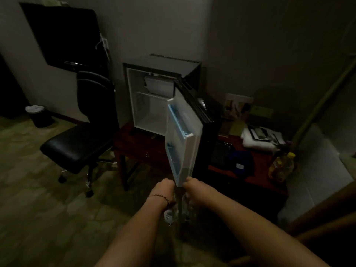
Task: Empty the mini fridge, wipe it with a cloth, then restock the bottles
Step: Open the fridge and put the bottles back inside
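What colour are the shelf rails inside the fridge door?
Light blue, on the white fridge door liner; head view.

The open door (182,139) stands edge-on before the mini fridge (152,101), narrowing access to the left.

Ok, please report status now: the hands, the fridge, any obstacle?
Left hand and right hand hold clear bottles. Mini fridge open, looks empty. Door ajar ahead.

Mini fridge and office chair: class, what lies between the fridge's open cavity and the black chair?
Nothing stands between them in the head view: the chair backs almost against the mini fridge and the red wooden table's left edge.
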Demonstrator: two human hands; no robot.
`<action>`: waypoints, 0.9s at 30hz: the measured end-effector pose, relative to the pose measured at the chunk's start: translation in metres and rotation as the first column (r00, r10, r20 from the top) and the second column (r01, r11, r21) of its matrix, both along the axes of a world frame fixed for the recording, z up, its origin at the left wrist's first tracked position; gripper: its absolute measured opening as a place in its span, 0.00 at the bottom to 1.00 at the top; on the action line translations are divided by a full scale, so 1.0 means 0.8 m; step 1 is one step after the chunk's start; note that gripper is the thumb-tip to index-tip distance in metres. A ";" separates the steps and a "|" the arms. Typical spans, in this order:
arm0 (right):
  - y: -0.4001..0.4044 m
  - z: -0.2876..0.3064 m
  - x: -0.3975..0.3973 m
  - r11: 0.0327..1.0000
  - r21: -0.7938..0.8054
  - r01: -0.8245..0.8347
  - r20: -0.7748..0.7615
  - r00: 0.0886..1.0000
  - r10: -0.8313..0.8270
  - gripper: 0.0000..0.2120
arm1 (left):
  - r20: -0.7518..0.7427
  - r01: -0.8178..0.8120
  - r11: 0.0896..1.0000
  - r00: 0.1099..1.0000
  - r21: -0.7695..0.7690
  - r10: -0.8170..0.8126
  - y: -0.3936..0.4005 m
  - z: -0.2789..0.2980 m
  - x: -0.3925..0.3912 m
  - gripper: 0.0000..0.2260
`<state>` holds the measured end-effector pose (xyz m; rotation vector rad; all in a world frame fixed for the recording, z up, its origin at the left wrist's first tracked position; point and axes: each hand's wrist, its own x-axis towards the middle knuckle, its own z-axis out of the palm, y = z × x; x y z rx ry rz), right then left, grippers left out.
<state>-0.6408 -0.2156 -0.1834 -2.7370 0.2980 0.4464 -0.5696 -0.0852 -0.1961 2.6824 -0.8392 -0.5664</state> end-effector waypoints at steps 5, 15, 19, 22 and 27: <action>0.059 -0.005 0.114 0.994 -0.058 -0.094 -0.051 0.995 0.091 0.15 | 0.083 -0.042 0.998 0.996 0.047 0.038 0.069 0.001 0.112 0.10; 0.065 0.023 0.370 0.985 0.047 0.163 0.145 0.975 -0.168 0.11 | 0.195 0.039 0.998 0.980 0.049 -0.048 0.090 0.039 0.403 0.09; 0.029 0.035 0.471 0.969 0.038 0.245 0.216 0.945 -0.247 0.12 | 0.215 0.047 0.999 0.975 0.010 -0.048 0.041 0.052 0.509 0.09; -0.006 0.031 0.544 0.965 0.022 0.263 0.229 0.938 -0.261 0.10 | 0.219 0.068 0.997 0.974 -0.023 -0.062 -0.002 0.053 0.577 0.11; -0.056 0.022 0.637 0.946 0.036 0.321 0.223 0.921 -0.321 0.10 | 0.213 0.140 0.990 0.968 -0.024 -0.131 -0.077 0.049 0.670 0.10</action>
